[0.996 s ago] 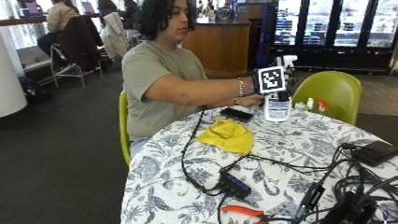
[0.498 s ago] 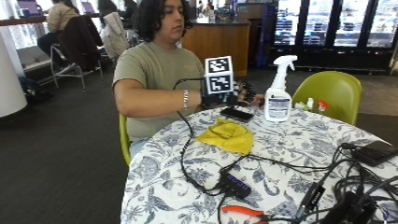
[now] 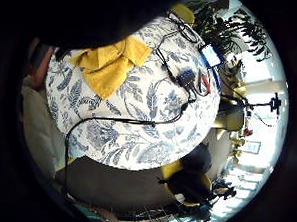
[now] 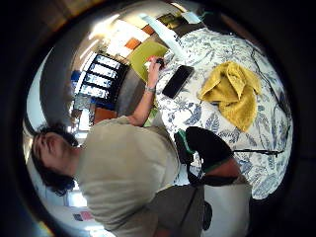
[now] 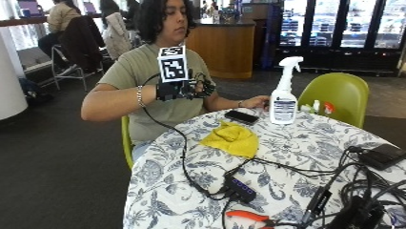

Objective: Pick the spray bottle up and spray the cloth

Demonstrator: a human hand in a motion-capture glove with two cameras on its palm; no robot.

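Spray bottle [image 5: 283, 93] stands upright on the far side of the round table [image 5: 298, 157], white with a trigger head, and nothing of mine is around it. My gloved right hand [image 5: 184, 88] is lifted in front of my chest, well apart from the bottle and above the table's near edge, fingers loosely spread and holding nothing. My bare left hand [image 5: 254, 102] rests on the tabletop just beside the bottle's base. Between us lies the yellow cloth [image 5: 232, 138], crumpled in a heap on the blue-and-white floral tablecloth, with a dark phone [image 5: 241, 117] flat on the table just behind it. Black cables [image 5: 184, 162] trail from my glove across the table to a small hub [image 5: 239, 189], and orange-handled pliers [image 5: 248, 216] lie near the front edge. More dark gear and cords are piled at the table's right side. A lime-green chair [image 5: 337, 95] sits behind the table. Beyond it the room is a café-like space with a wooden counter [image 5: 227, 47], glass-doored coolers [image 5: 342, 28] along the back wall, and dark carpet underfoot.
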